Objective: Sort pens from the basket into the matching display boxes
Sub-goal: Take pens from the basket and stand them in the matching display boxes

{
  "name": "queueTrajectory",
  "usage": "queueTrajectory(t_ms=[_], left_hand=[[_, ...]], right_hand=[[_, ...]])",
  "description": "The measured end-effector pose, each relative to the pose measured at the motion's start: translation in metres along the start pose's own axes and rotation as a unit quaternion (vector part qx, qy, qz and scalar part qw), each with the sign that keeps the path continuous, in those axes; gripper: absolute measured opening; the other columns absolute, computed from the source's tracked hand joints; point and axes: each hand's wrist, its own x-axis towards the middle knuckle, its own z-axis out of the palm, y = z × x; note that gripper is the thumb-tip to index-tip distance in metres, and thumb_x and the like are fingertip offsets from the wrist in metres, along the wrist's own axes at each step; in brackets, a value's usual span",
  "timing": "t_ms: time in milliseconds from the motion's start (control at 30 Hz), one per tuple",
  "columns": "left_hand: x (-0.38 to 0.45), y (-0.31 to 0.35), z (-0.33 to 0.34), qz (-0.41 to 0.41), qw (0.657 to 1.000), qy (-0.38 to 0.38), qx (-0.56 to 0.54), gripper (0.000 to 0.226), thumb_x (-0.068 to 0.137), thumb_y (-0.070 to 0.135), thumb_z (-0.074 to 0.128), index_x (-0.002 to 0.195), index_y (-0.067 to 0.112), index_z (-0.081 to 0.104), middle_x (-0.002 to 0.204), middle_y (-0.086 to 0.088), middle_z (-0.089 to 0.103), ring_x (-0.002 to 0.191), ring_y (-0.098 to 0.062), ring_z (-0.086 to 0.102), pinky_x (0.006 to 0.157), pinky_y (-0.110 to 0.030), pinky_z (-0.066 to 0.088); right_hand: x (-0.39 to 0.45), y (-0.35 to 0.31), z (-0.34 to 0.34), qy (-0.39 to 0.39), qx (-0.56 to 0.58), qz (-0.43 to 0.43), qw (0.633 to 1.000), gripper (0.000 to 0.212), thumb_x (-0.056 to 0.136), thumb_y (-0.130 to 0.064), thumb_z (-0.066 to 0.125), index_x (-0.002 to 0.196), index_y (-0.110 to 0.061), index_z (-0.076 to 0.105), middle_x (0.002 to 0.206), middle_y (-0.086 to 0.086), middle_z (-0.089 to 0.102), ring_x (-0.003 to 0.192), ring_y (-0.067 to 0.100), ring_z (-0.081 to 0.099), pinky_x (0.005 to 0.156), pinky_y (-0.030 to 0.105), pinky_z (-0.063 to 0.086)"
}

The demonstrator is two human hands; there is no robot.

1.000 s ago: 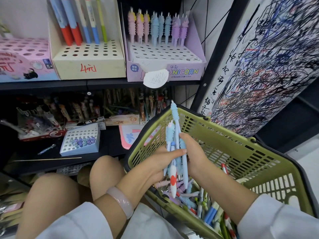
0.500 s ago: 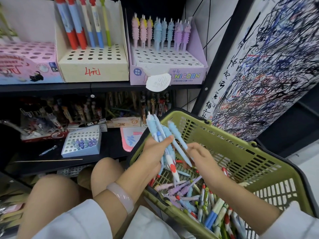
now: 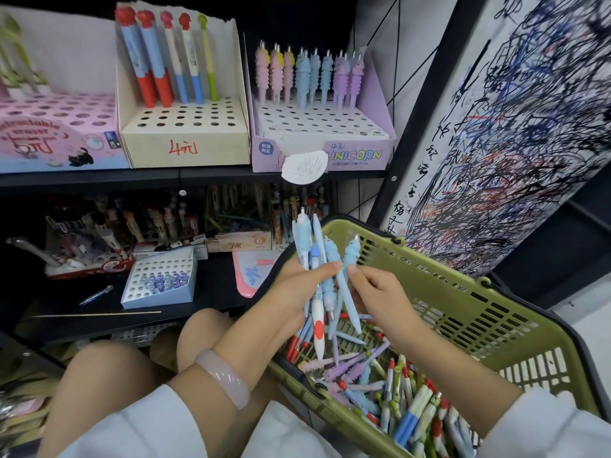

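Observation:
My left hand [image 3: 299, 289] grips a bunch of light blue pens [image 3: 317, 256], upright, over the near left corner of the green basket [image 3: 463, 292]. My right hand [image 3: 380, 292] pinches one ribbed blue pen [image 3: 350, 256] at the right of that bunch. Many loose pens [image 3: 396, 391] in blue, purple, red and green lie in the basket bottom. On the upper shelf stand the purple unicorn box [image 3: 320, 133] with pink, blue and purple ribbed pens, and the cream box [image 3: 185, 127] with red, blue and green pens.
A pink eraser box [image 3: 56, 133] stands at the upper left. The lower shelf holds a small blue holed box [image 3: 158, 282], a loose pen [image 3: 97, 294], a thin stick [image 3: 99, 314] and crowded pen displays. A scribbled board [image 3: 512, 127] rises at right. My knees are below.
My right hand rose from the basket and brought a ribbed blue pen up beside the bunch in my left hand. The left hand's bunch stayed upright, shifted slightly.

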Motion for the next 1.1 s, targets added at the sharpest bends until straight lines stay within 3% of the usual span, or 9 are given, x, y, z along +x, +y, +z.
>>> queueTrajectory(t_ms=[67, 200, 267, 400, 533, 700, 800, 1000, 1100], left_hand=[[0.000, 0.008, 0.001, 0.010, 1.000, 0.011, -0.001, 0.016, 0.084, 0.004, 0.064, 0.100, 0.007, 0.065, 0.082, -0.009, 0.071, 0.066, -0.018, 0.069, 0.055, -0.027, 0.057], [-0.001, 0.031, -0.002, 0.049, 0.999, 0.018, 0.008, 0.025, 0.084, 0.005, 0.063, 0.110, 0.005, 0.061, 0.095, -0.016, 0.070, 0.074, -0.023, 0.068, 0.059, -0.030, 0.057], [-0.003, 0.047, -0.004, 0.077, 0.997, 0.006, 0.017, 0.026, 0.085, 0.005, 0.063, 0.111, 0.003, 0.059, 0.092, -0.017, 0.069, 0.067, -0.019, 0.069, 0.054, -0.028, 0.055], [0.000, 0.088, -0.010, 0.132, 0.990, 0.012, 0.048, 0.016, 0.084, 0.007, 0.064, 0.100, 0.008, 0.062, 0.092, -0.014, 0.069, 0.070, -0.021, 0.066, 0.059, -0.027, 0.053], [0.010, 0.132, -0.017, 0.157, 0.983, 0.049, 0.079, 0.027, 0.083, 0.014, 0.067, 0.105, 0.001, 0.059, 0.095, -0.021, 0.062, 0.050, -0.018, 0.052, 0.046, -0.025, 0.043], [0.019, 0.174, -0.023, 0.194, 0.974, 0.077, 0.083, 0.030, 0.083, 0.014, 0.067, 0.108, 0.000, 0.057, 0.091, -0.022, 0.068, 0.061, -0.034, 0.060, 0.046, -0.028, 0.049], [0.024, 0.190, -0.026, 0.209, 0.972, 0.077, 0.077, 0.017, 0.085, 0.013, 0.065, 0.099, 0.004, 0.059, 0.066, -0.009, 0.065, 0.041, -0.019, 0.048, 0.041, -0.024, 0.045], [0.033, 0.211, -0.034, 0.213, 0.970, 0.094, 0.065, 0.012, 0.086, 0.011, 0.064, 0.097, 0.009, 0.061, 0.081, -0.017, 0.058, 0.042, -0.016, 0.050, 0.040, -0.023, 0.046], [0.037, 0.216, -0.039, 0.214, 0.970, 0.090, 0.065, 0.009, 0.087, 0.010, 0.063, 0.096, 0.009, 0.061, 0.087, -0.020, 0.057, 0.049, -0.022, 0.049, 0.042, -0.025, 0.047]], right_hand=[[0.006, -0.009, 0.001, -0.002, 0.095, 0.038, 0.995, 0.036, 0.095, -0.026, 0.050, 0.061, -0.012, 0.049, 0.049, -0.012, 0.051, 0.045, 0.002, 0.048, 0.050, 0.013, 0.042], [0.026, -0.031, 0.000, -0.006, 0.175, 0.053, 0.983, 0.013, 0.089, -0.020, 0.061, 0.098, -0.014, 0.053, 0.080, 0.011, 0.062, 0.077, 0.024, 0.058, 0.077, 0.036, 0.050], [0.038, -0.043, -0.003, -0.036, 0.168, 0.031, 0.985, 0.020, 0.089, -0.020, 0.061, 0.108, -0.024, 0.055, 0.084, 0.004, 0.069, 0.078, 0.016, 0.065, 0.072, 0.027, 0.054], [0.059, -0.084, -0.010, -0.049, 0.115, -0.058, 0.990, 0.009, 0.091, -0.017, 0.059, 0.091, -0.023, 0.066, 0.076, -0.004, 0.070, 0.064, 0.006, 0.062, 0.058, 0.015, 0.050], [0.102, -0.133, -0.027, 0.028, 0.127, -0.118, 0.984, 0.007, 0.092, -0.010, 0.055, 0.098, -0.013, 0.059, 0.074, 0.000, 0.065, 0.061, 0.005, 0.062, 0.061, 0.020, 0.055], [0.169, -0.177, -0.051, 0.132, 0.119, -0.157, 0.972, 0.009, 0.095, -0.011, 0.050, 0.103, -0.012, 0.050, 0.086, 0.005, 0.065, 0.066, 0.007, 0.064, 0.062, 0.018, 0.052], [0.208, -0.179, -0.054, 0.167, 0.032, -0.162, 0.972, 0.012, 0.096, -0.014, 0.050, 0.104, -0.006, 0.049, 0.095, 0.018, 0.066, 0.074, 0.019, 0.064, 0.063, 0.027, 0.052], [0.255, -0.169, -0.047, 0.251, -0.146, -0.182, 0.939, 0.011, 0.093, -0.018, 0.056, 0.091, -0.009, 0.050, 0.073, 0.005, 0.060, 0.060, 0.009, 0.053, 0.050, 0.008, 0.037], [0.265, -0.165, -0.041, 0.249, -0.167, -0.194, 0.934, 0.012, 0.094, -0.019, 0.054, 0.089, -0.010, 0.048, 0.079, 0.009, 0.063, 0.064, 0.012, 0.054, 0.063, 0.019, 0.043]])
